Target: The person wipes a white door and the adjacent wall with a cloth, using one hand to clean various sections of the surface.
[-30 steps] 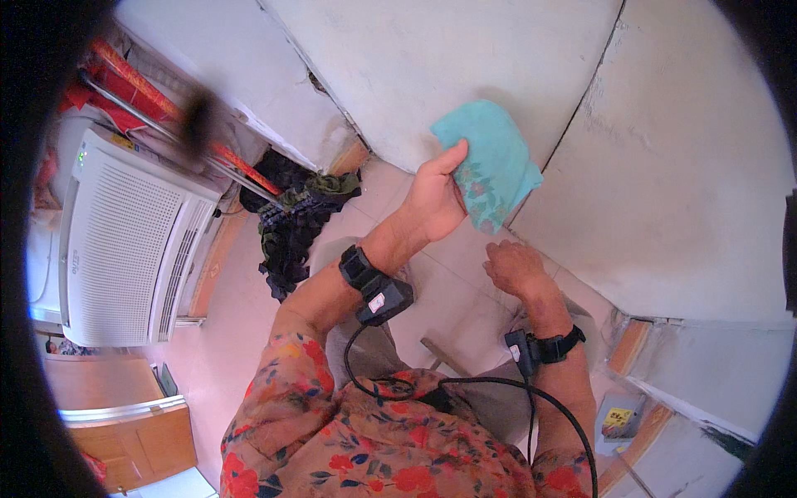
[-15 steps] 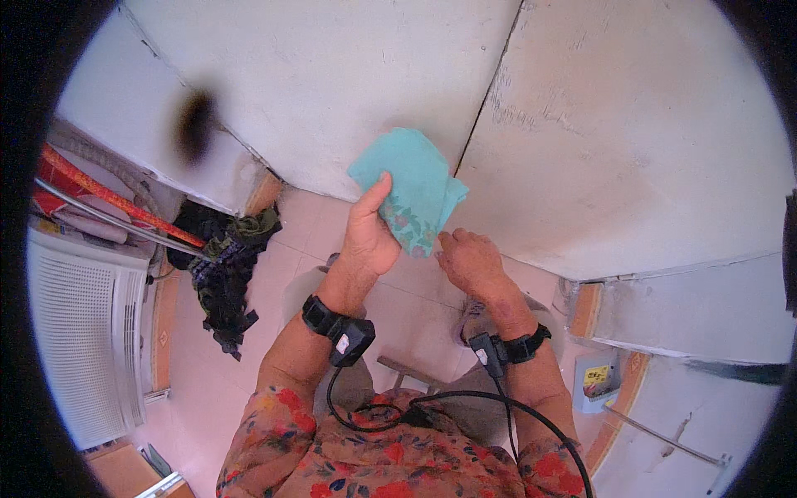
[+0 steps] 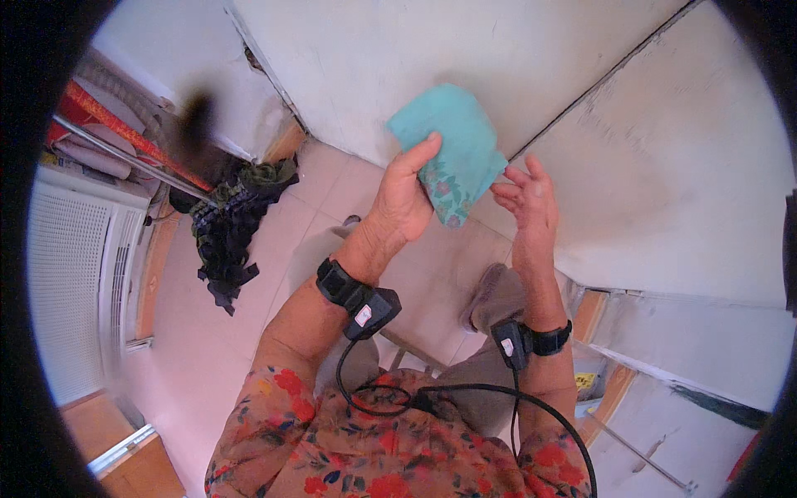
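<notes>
A folded turquoise cloth (image 3: 455, 133) with a printed flower pattern at its lower corner is held up in front of me. My left hand (image 3: 403, 199) grips it from the lower left, thumb lying across the top; the other fingers are hidden underneath. Beside the cloth's right corner is my right hand (image 3: 531, 203), its fingers apart and slightly bent. The fingertips are at or close to that corner; whether they touch it cannot be made out.
Large pale wall panels (image 3: 656, 141) stand ahead, with a dark seam between them. A dark ruffled cloth (image 3: 232, 224) hangs at the left by a metal rail (image 3: 133, 159). A white slatted unit (image 3: 75, 266) stands left. A black cable (image 3: 498, 392) joins my wrist bands. Pink tiles (image 3: 207, 332) cover the floor.
The cloth and both hands have moved up and to the right in the picture. My right hand has turned upward and its fingers have spread. The view has shifted a little.
</notes>
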Demonstrator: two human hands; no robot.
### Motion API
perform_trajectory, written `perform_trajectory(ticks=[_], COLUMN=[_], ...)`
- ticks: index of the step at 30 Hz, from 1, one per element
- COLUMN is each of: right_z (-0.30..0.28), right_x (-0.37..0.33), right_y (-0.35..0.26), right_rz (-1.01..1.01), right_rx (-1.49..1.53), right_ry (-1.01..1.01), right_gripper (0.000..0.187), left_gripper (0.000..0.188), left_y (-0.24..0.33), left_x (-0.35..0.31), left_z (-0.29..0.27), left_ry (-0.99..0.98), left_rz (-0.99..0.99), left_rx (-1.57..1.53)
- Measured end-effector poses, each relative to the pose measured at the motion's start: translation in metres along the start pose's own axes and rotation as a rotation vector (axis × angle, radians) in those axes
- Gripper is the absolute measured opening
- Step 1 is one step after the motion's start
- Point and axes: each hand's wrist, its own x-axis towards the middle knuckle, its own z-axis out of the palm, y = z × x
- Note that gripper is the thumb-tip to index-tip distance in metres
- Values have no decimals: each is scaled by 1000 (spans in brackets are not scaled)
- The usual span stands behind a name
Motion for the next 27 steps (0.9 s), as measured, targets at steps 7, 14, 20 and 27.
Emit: perform_trajectory(ticks=[7, 14, 20, 27], right_z=[37, 33, 26, 40], right_x=[10, 11, 7, -4], right_y=[-5, 2, 26, 10], right_rz=[205, 146, 121, 180], right_rx=[114, 211, 94, 121], right_ry=[-21, -95, -280, -225], right_gripper=[35, 30, 51, 51], left_gripper=[43, 43, 46, 43], left_y=[5, 10, 11, 0], left_x=[-5, -3, -2, -5], left_z=[-5, -16, -17, -1], left_ry=[5, 26, -45, -75], left_rz=[-57, -20, -7, 68], left_rx=[0, 26, -137, 245])
